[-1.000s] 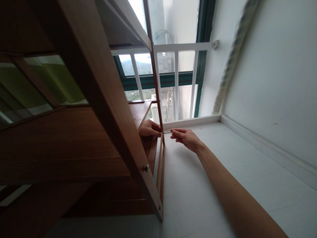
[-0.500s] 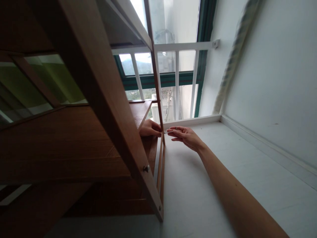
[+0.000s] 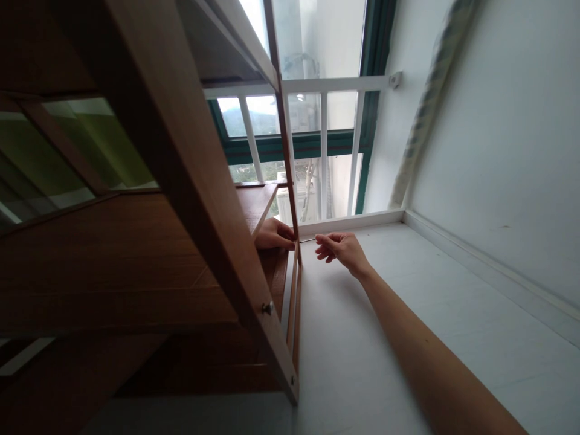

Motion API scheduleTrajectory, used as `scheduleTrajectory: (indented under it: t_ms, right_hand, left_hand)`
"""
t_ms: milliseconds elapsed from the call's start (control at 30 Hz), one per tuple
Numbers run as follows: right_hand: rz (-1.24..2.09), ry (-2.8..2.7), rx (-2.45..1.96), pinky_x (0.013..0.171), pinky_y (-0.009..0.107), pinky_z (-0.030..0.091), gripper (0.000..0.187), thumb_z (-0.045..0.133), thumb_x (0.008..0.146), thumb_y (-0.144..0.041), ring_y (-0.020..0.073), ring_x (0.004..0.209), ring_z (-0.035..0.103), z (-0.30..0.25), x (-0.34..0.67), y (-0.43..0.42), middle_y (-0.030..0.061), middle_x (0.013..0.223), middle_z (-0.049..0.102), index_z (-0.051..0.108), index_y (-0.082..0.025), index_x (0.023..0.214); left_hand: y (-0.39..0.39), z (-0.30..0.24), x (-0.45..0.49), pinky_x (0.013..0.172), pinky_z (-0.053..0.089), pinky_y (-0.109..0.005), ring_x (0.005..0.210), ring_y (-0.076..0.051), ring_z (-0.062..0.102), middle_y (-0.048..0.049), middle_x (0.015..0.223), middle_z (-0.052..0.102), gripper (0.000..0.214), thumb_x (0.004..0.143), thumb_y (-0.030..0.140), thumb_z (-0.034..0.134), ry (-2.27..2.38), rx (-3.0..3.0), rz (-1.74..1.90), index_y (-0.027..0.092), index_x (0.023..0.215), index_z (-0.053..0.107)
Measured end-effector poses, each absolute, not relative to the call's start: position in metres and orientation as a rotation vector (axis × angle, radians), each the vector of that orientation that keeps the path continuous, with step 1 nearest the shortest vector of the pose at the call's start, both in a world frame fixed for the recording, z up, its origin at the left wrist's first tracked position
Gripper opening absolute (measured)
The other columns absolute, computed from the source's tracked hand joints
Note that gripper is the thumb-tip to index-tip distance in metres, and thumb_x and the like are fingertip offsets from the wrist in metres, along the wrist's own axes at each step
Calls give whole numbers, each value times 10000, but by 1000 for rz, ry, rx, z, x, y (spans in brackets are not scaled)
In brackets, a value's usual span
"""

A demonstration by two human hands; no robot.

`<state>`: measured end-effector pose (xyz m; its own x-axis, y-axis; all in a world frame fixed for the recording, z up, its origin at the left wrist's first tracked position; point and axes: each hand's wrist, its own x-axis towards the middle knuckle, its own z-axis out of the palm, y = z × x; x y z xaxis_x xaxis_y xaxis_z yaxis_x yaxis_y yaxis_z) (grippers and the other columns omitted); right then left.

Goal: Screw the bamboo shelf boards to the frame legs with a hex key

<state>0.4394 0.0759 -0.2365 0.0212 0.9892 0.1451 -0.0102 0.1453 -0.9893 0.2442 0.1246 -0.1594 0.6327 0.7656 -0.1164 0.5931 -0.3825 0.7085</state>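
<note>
I see a pale floor [image 3: 353, 350] below and to the right of my right fingers [image 3: 324, 242], faintly streaked, with a small dark speck [image 3: 368, 234] just beyond them. To their left, a brown wooden shelf unit [image 3: 158, 254] stands on that floor. My left fingers [image 3: 288, 241] sit under its upper board [image 3: 258, 202], just beside the thin far post [image 3: 284, 133]. Nearer to me than all my fingers, its thick near post [image 3: 212, 223] slants down to the floor, 2 metal fasteners [image 3: 267, 308] on its lower part.
</note>
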Motion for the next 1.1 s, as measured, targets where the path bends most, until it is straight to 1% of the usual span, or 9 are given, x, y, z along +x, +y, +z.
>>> scheduleTrajectory:
  t_ms: [133,267,400,467,567,733,867,1000,1100]
  right_hand:
    - [1087,-1203,-1128,402,180,342,281,673,659,-379,40,405,422,-234,436,76,-14,465,510,660,-99,667]
    - [1254,-1009,-1100,380,178,299,231,711,633,-243,37,390,388,-225,430,76,-52,454,472,637,-113,810]
    - [1473,-934,-979,406,150,362,228,688,679,-294,32,460,470,-218,438,74,-10,565,551,624,-94,767]
    - [1577,-964,-915,536,150,456,204,686,688,-253,59,619,576,-217,445,71,47,754,636,638,-95,807]
    - [1588,-1019,-907,687,187,491,213,685,692,-217,110,810,617,-218,451,68,87,928,652,644,-110,871]
    - [1382,-1083,-1042,517,175,465,231,633,741,-314,78,590,575,-219,443,70,55,702,613,637,-84,760]
    - [1361,-957,-1066,461,176,462,87,613,756,-176,76,508,554,-221,434,75,14,590,559,583,-96,770]
    - [1439,-796,-1003,445,145,469,66,605,761,-147,67,504,562,-224,432,77,-2,574,558,558,-108,786]
    - [1507,-795,-937,527,134,509,100,624,752,-167,80,606,615,-227,437,76,34,663,614,599,-86,805]
  left_hand:
    - [127,-161,244,645,401,-238,665,-140,556,-11,704,678,271,579,298,676,1068,2109,291,151,806,698]
    - [126,-162,245,629,393,-236,652,-136,541,-7,689,668,271,580,296,678,1058,2106,313,136,799,693]
    - [124,-160,245,628,385,-229,644,-128,525,-6,672,657,265,574,279,677,1058,2082,319,123,788,692]
    - [123,-159,246,627,381,-226,638,-124,521,-4,671,655,273,570,271,676,1066,2057,317,125,799,693]
    - [121,-158,247,629,379,-228,631,-122,519,3,648,648,260,557,270,682,1087,2057,320,128,774,696]
    - [124,-158,246,642,380,-237,658,-133,530,2,673,655,293,534,286,703,1088,2029,310,134,785,695]
    - [129,-155,247,621,370,-239,614,-120,509,12,624,634,272,537,283,704,1116,1872,236,133,763,689]
    - [135,-151,250,555,339,-238,519,-98,460,22,501,574,193,524,244,708,1139,1787,129,123,671,676]
    - [140,-154,249,568,351,-237,560,-111,496,1,587,626,223,536,249,707,1113,1767,117,125,719,683]
